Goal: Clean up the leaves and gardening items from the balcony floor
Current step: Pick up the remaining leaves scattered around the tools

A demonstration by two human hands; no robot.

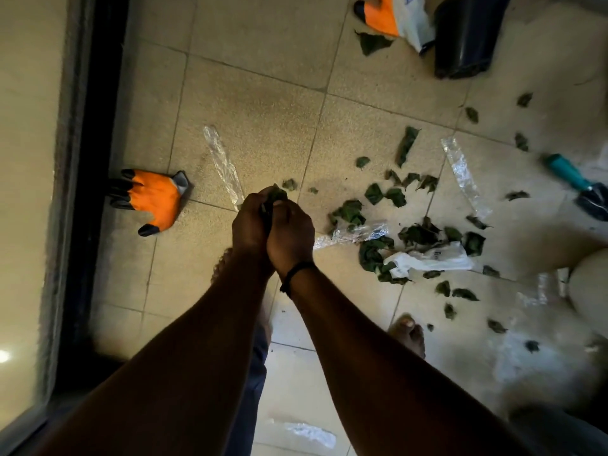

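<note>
Green leaf clump [275, 194] is held between left hand [250, 225] and right hand [291, 236], both pressed together above the tiled floor [263, 93], fingers curled round the leaves; a dark wristband [295, 273] is worn on the right wrist. More loose leaves [375, 248] are scattered on the tiles to the right of the hands, thickest around a crumpled white plastic bag [431, 260]. Clear plastic strips are seen: one [223, 167] just above the hands, one [464, 176] further right, one [355, 233] beside the right hand. An orange glove [151, 200] with black fingertips lies on the floor at left, touching the dark door frame [88, 159]. A second orange glove [391, 18] lies at top, next to a black pot [467, 34] lying on its side. A teal-handled trowel [579, 185] lies at the right edge. Bare toes [408, 334] are visible below the right forearm, on the tiles
</note>
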